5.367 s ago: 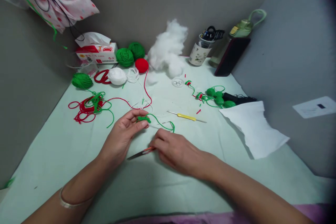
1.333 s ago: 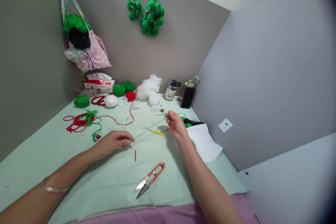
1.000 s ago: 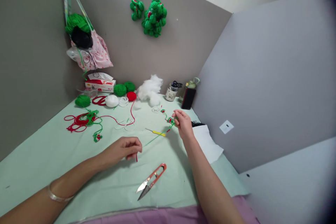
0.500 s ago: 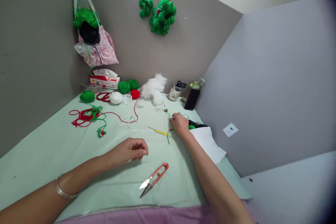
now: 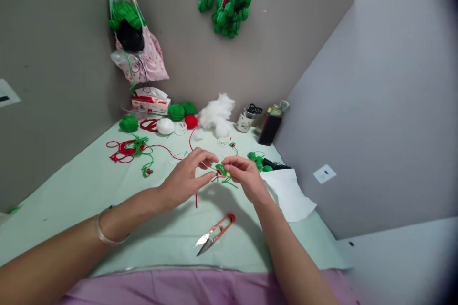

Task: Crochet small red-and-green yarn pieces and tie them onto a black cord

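Note:
A small green and red crochet piece (image 5: 221,169) is held up over the table, pinched at its right side by my right hand (image 5: 248,176). Loose green and red yarn ends trail below it. My left hand (image 5: 188,174) is just left of the piece, thumb and fingers parted around its edge; whether a fingertip touches it I cannot tell. A red yarn end (image 5: 196,201) hangs under my left hand. Behind the piece, the yellow-handled crochet hook (image 5: 228,176) is mostly hidden. Orange-handled thread snips (image 5: 216,234) lie in front of my hands.
Tangled red yarn (image 5: 125,151) and yarn balls, one white (image 5: 165,127), lie left. White stuffing (image 5: 216,114), a cup (image 5: 245,120) and a phone (image 5: 270,129) stand at the back. Right are green crochet pieces (image 5: 259,162) and white paper (image 5: 291,195). Crochet work (image 5: 232,7) hangs above.
My right hand has come back from the far right with the small crochet piece. My left hand has moved up to it and its fingers have opened. The view has shifted slightly.

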Available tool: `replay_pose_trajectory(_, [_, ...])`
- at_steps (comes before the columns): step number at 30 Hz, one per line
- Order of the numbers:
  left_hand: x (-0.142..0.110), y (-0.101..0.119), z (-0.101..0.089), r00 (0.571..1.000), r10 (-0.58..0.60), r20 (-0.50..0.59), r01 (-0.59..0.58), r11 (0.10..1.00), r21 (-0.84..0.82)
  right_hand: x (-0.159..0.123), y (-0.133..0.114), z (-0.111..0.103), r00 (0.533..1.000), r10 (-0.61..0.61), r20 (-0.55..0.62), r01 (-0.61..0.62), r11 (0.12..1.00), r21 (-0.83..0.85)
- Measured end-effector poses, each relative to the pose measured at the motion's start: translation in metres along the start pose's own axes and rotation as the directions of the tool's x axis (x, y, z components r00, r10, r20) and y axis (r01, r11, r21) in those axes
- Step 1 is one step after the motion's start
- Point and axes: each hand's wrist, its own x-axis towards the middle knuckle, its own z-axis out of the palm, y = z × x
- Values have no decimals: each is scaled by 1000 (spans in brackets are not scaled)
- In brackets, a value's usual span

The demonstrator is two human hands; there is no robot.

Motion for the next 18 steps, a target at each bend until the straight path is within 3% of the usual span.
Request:
replay_pose_trajectory(2, [-1, -9, 6, 1000, 3, 4, -3, 998, -60, -6, 3, 10, 999, 18, 29, -20, 996, 85])
replay_pose_trajectory(7, [-4, -28, 15, 993, -117, 9, 113, 935, -337, -8, 9, 18, 999, 28, 27, -30, 995, 94])
replay_pose_trajectory(13, [-5, -34, 20, 949, -216, -228, 120, 920, -373, -8, 15, 23, 991, 39, 127, -33, 998, -48])
replay_pose_trajectory(18, [-3, -30, 21, 915, -243, -323, 94, 906, -413, -6, 24, 34, 1000, -3, 29, 8, 983, -184])
